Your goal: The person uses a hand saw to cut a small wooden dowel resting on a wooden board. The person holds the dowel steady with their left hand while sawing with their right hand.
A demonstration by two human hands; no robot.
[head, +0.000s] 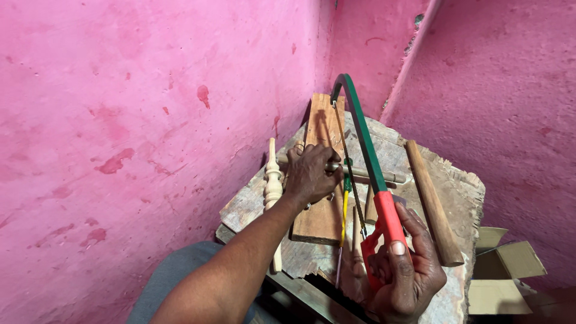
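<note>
Right hand point(403, 273) closed tight round red grip of hacksaw point(367, 157), thumb up along handle; green bowed frame arches over work, thin blade below. Left hand point(311, 174) clamped over turned wooden spindle point(366, 174), pinning it across plank point(322, 180) on rough worktable point(456, 180). Spindle looks light, stiff, round, so likely to roll; best held close beside blade. Blade thin, likely to flex. Second spindle point(273, 186) just left, plain wooden handle point(433, 204) right, cardboard box point(504, 270) beyond table edge.

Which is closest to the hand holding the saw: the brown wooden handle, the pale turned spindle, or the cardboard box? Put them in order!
From the right hand:
1. Brown wooden handle, just beside it on the right.
2. Cardboard box, farther right, off the bench.
3. Pale turned spindle, far left, by the pink wall.
</note>
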